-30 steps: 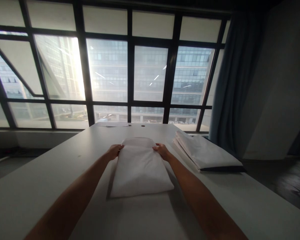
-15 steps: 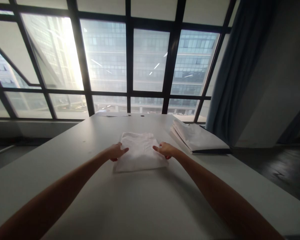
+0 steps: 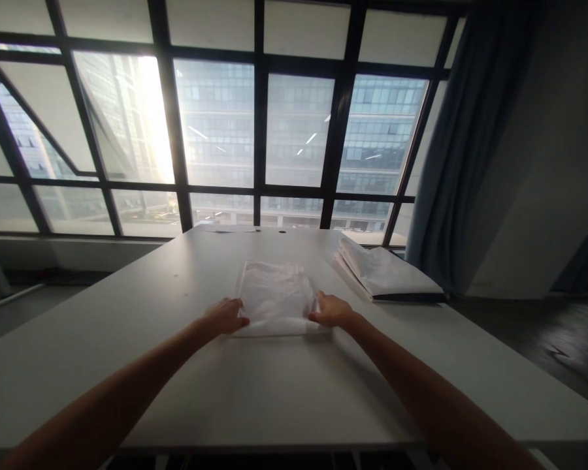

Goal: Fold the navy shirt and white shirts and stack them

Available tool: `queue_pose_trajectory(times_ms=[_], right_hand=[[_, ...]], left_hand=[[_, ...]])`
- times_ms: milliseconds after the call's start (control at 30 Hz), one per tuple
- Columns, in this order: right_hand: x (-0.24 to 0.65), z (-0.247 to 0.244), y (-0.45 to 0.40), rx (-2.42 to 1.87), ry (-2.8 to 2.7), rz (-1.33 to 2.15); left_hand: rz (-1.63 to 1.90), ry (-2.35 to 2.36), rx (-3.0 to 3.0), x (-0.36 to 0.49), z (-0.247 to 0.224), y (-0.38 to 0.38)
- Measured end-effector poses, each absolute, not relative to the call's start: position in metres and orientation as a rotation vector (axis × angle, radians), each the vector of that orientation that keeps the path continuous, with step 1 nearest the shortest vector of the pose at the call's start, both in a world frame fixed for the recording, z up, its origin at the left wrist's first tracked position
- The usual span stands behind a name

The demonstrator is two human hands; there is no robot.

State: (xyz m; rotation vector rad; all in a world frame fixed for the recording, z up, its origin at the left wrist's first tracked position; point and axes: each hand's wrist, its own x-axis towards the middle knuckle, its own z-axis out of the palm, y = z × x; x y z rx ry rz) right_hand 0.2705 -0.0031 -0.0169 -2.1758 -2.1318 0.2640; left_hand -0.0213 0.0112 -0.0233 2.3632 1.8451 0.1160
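A folded white cloth (image 3: 277,297), wrinkled on top and perhaps a shirt, lies flat near the middle of the table. At its left near corner, my left hand (image 3: 225,316) is closed, the thumb on top and the other fingers partly hidden at the side. My right hand (image 3: 332,310) pinches the opposite edge close to the right near corner. The fingertips under the cloth are hidden.
White table (image 3: 215,391) under both arms. To the right lies a stack of white folded cloth (image 3: 392,271) with a dark layer at its bottom. A thin flat white sheet (image 3: 228,228) rests at the far edge. Windows stand beyond, with a blue curtain (image 3: 441,163) at right.
Both hands have slid toward the near corners of the cloth, and their thumbs now press closer to its front edge. The view has tilted, showing the table's near edge.
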Motion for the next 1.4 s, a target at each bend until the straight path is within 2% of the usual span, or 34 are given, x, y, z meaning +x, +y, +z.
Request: queue_pose_trajectory(times_ms=[100, 167, 233, 400, 667, 833, 967, 1100, 1400], right_hand=[[0.245, -0.019, -0.003, -2.029, -2.166, -0.046], [0.228, -0.027, 0.001, -1.791, -2.308, -0.078], [0.219, -0.04, 0.008, -1.664, -2.451, 0.006], [0.222, -0.06, 0.015, -1.645, -2.558, 0.197], [0.228, -0.037, 0.006, -1.495, -2.601, 0.18], [0.22, -0.022, 0.06, -1.593, -2.487, 0.004], [0.22, -0.029, 0.1, -1.795, -2.526, 0.207], [0.223, -0.039, 0.117, -1.77, -2.537, 0.32], [0.229, -0.051, 0.143, -1.778, -2.477, 0.27]], left_hand=[[0.359, 1.651, 2.627, 0.002, -0.015, 0.012], [0.505, 1.354, 2.796, 0.018, -0.023, 0.017], [0.477, 1.208, 2.846, 0.028, -0.038, 0.023], [0.292, 1.306, 2.795, 0.027, -0.071, 0.026], [0.29, 1.179, 2.767, 0.016, -0.052, 0.031], [0.463, 1.472, 2.71, 0.017, -0.039, 0.087], [0.323, 1.722, 2.534, 0.014, -0.056, 0.118], [0.249, 1.736, 2.478, 0.009, -0.068, 0.131], [0.241, 1.835, 2.42, 0.006, -0.062, 0.154]])
